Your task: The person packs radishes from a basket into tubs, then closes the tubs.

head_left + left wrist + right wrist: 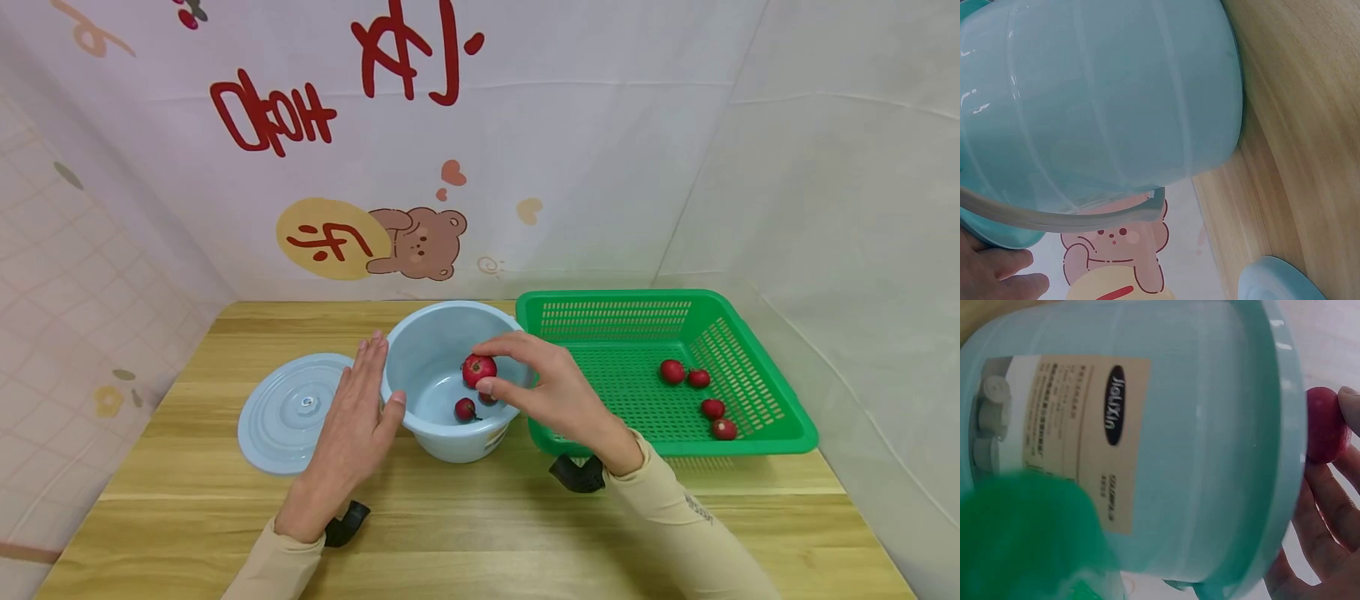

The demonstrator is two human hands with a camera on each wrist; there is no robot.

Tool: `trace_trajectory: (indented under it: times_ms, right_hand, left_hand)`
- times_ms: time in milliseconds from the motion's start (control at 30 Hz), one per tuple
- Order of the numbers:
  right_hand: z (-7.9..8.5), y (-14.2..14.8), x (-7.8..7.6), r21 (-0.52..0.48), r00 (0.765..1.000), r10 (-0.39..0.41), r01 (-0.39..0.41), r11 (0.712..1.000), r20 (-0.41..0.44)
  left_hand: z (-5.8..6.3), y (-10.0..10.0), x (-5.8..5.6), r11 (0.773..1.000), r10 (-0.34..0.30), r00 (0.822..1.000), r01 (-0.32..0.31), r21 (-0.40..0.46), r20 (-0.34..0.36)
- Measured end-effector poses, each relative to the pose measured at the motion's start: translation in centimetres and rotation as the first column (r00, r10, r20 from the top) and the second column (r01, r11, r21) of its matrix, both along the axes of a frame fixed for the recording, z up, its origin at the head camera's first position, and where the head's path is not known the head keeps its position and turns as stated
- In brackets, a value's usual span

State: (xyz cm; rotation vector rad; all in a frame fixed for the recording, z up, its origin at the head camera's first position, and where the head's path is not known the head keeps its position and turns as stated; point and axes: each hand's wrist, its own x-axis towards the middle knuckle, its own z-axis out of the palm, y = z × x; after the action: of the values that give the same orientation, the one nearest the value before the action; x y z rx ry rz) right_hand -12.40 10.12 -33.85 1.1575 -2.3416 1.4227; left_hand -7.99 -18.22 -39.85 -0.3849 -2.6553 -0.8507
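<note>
A light-blue bucket (450, 442) stands mid-table, with small red radishes (465, 409) at its bottom. Over its opening, my right hand (558, 387) pinches a radish (479, 370) between thumb and fingers. The right wrist view shows this radish (1325, 425) just past the rim, above the bucket's paper label (1085, 437). My left hand (352, 433) lies along the bucket's left rim with its fingers straight, holding nothing. Beneath that rim, the left wrist view shows the bucket's pale handle (1072, 220) hanging against the side.
To the right stands a green plastic basket (600, 375) with several radishes (672, 372) along its right side. A round light-blue lid (273, 417) lies left of the bucket, partly behind my left hand. A printed cloth (600, 167) hangs behind the wooden table (465, 533).
</note>
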Motion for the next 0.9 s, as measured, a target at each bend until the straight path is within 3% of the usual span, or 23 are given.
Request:
trace_trajectory:
  times_ms: [233, 633, 900]
  right_hand:
    - [-0.7, -0.9, 0.2, 0.051, 0.999, -0.002, 0.005, 0.999, -0.042]
    - [-1.5, -2.0, 0.2, 0.222, 0.976, -0.036, 0.084, 0.971, -0.215]
    - [-1.7, -1.8, 0.3, 0.226, 0.98, -0.029, 0.073, 0.971, -0.195]
  left_hand:
    - [0.0, 0.1, 0.0, 1.0, -0.002, 1.0, 0.002, 0.0, 0.006]
    - [-0.1, 0.0, 0.1, 1.0, -0.001, 1.0, 0.001, 0.002, -0.019]
    - [-0.1, 0.1, 0.0, 1.0, -0.001, 1.0, 0.001, 0.003, -0.017]
